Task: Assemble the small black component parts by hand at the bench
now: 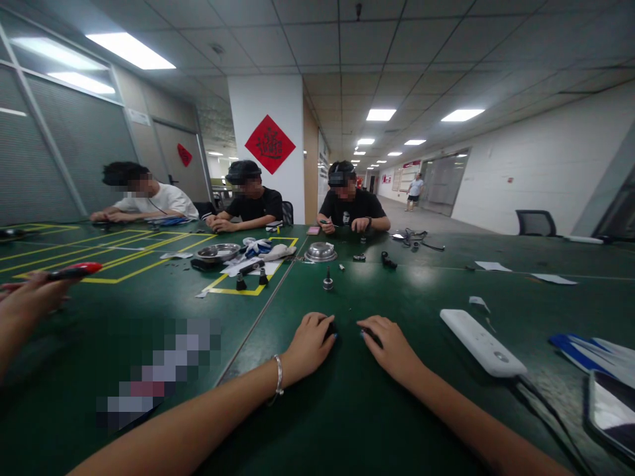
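Observation:
My left hand (pixel 310 345), with a silver bracelet at the wrist, rests low over the green table. Its fingers are closed round a small black part (pixel 331 328), mostly hidden by them. A short gap to the right, my right hand (pixel 389 344) curls its thumb and fingers about another small black part (pixel 373 337), whose kind I cannot tell. Just beyond both hands stands a round metal piece with a thin upright dark shaft (pixel 328 281). Near it lies a tiny pale piece (pixel 341 267).
A white power strip (pixel 481 342) with its cord lies to the right, by a phone (pixel 612 410) and blue-white gloves (pixel 590 354). Metal bowls (pixel 320 251), black nozzle-like parts (pixel 263 277) and gloves lie ahead. At left another person's hand (pixel 30 301) holds a red-black tool. Several people sit opposite.

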Available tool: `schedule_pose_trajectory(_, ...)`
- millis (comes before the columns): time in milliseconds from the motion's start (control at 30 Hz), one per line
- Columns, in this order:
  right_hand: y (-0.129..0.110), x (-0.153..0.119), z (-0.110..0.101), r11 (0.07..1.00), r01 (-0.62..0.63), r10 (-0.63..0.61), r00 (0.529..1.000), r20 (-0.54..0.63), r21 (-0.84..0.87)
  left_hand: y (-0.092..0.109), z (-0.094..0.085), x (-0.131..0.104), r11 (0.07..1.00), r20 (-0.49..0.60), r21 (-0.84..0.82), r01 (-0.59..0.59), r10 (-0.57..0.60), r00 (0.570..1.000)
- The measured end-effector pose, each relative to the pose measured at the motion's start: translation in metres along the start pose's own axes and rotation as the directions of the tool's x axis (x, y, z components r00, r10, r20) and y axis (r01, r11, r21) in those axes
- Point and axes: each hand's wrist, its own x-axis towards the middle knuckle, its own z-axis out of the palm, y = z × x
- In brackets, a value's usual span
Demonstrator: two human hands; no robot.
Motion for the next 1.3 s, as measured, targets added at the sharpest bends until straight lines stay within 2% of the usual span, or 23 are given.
schedule_pose_trajectory(133, -0.005, -0.001, 0.001, 0.979, -0.035, 0.059, 0.991, -0.118, 0.203, 0.005, 0.004, -0.001, 0.991, -0.006, -0.106, -0.087, 0.087, 0.996)
schedule_pose_trajectory(267, -0.016, -0.003, 0.001, 0.959, 0.055, -0.003, 0.983, -0.184, 0.277, 0.019, 0.006, -0.007, 0.965, 0.000, -0.241, -0.102, 0.105, 0.994)
schedule_pose_trajectory(367, -0.026, -0.004, 0.000, 0.946, 0.137, -0.091, 0.982, -0.165, 0.295, 0.029, 0.009, -0.012, 0.942, -0.005, -0.319, -0.100, 0.104, 0.995)
schedule_pose_trajectory(467, -0.032, -0.007, 0.000, 0.933, 0.166, -0.136, 0.984, -0.116, 0.318, 0.033, 0.012, -0.014, 0.924, -0.017, -0.362, -0.126, 0.129, 0.992)
schedule_pose_trajectory(667, -0.031, -0.007, -0.003, 0.954, 0.094, -0.075, 0.994, -0.077, 0.284, 0.031, 0.013, -0.013, 0.878, -0.040, -0.457, -0.142, 0.139, 0.989)
schedule_pose_trajectory(833, -0.033, -0.007, -0.006, 0.943, 0.141, -0.115, 0.988, -0.102, 0.302, 0.030, 0.013, -0.013, 0.873, -0.028, -0.467, -0.139, 0.143, 0.989)
schedule_pose_trajectory(1033, -0.030, -0.006, -0.003, 0.948, 0.097, -0.029, 0.975, -0.221, 0.303, 0.035, 0.011, -0.013, 0.862, -0.006, -0.497, -0.096, 0.107, 0.994)
schedule_pose_trajectory(1133, -0.027, -0.006, -0.002, 0.952, 0.072, -0.008, 0.977, -0.212, 0.298, 0.036, 0.010, -0.014, 0.865, 0.010, -0.495, -0.084, 0.103, 0.995)
schedule_pose_trajectory(1300, -0.024, -0.007, 0.004, 0.911, -0.001, 0.092, 0.975, -0.201, 0.413, 0.035, 0.013, -0.014, 0.866, 0.003, -0.490, -0.094, 0.110, 0.994)
